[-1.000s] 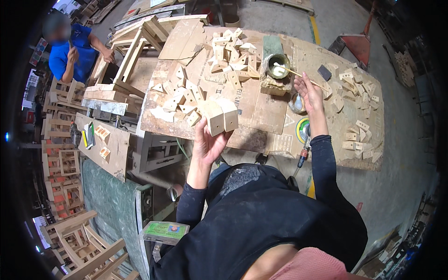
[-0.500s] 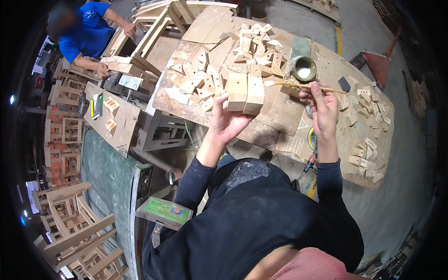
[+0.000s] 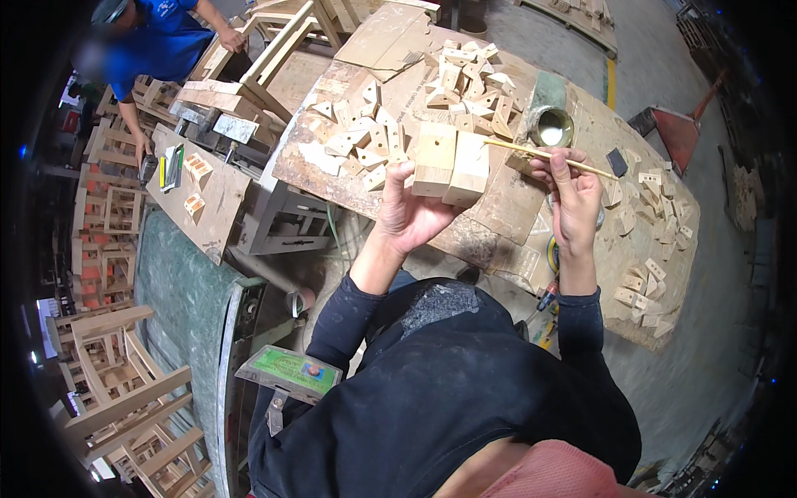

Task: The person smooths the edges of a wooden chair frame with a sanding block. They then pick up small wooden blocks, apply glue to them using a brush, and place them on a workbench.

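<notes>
My left hand (image 3: 411, 217) holds two pale wooden blocks side by side, a left block (image 3: 433, 154) with a small hole and a right block (image 3: 469, 170). Between the fingers and thumb of my right hand (image 3: 571, 191) is a thin wooden stick (image 3: 525, 149), pointing left. Its far end meets the upper part of the right block, where the face looks white. Just beyond the stick stands an open jar (image 3: 536, 116) with white stuff inside.
Drilled wooden corner blocks (image 3: 469, 79) lie heaped on the cardboard-covered table (image 3: 498, 207), with more blocks (image 3: 643, 290) at its right. A dark small pad (image 3: 616, 163) lies nearby. At the far left, a co-worker in blue (image 3: 178, 37) stands by wooden frames (image 3: 270, 58).
The stick's white tip, earlier apart from the right block's edge, is now against that block. The co-worker's lower hand has moved down to the board with tools. My view has shifted slightly.
</notes>
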{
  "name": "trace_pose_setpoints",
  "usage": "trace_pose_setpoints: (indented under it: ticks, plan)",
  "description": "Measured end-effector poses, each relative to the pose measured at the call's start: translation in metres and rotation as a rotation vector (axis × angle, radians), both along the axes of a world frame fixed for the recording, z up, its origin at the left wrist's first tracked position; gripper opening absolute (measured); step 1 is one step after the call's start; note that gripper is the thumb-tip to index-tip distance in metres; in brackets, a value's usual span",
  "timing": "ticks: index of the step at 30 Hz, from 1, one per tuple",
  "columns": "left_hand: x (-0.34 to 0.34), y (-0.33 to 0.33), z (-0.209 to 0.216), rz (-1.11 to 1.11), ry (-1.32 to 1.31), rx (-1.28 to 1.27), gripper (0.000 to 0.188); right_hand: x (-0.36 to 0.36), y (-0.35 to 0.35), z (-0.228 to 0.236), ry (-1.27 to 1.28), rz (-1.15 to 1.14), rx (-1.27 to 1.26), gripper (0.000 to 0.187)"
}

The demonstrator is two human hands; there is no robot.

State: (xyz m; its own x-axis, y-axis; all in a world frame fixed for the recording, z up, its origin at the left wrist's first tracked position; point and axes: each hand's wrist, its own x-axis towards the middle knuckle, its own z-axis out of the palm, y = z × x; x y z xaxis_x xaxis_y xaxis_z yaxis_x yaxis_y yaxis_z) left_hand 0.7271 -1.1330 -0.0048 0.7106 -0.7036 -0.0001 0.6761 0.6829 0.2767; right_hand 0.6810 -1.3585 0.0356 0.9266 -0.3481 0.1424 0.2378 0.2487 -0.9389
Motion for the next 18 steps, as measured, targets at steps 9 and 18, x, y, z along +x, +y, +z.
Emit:
trace_pose_setpoints:
  ticks: [9, 18]
  plan:
    - [-0.002, -0.001, 0.008, 0.027, 0.006, 0.022, 0.088, -0.015, 0.002, 0.004, -0.084, 0.063, -0.019, 0.015]
    - [-0.001, 0.002, -0.003, -0.03, 0.158, -0.12, 0.095, -0.019, 0.004, 0.011, -0.079, 0.074, 0.014, 0.016]
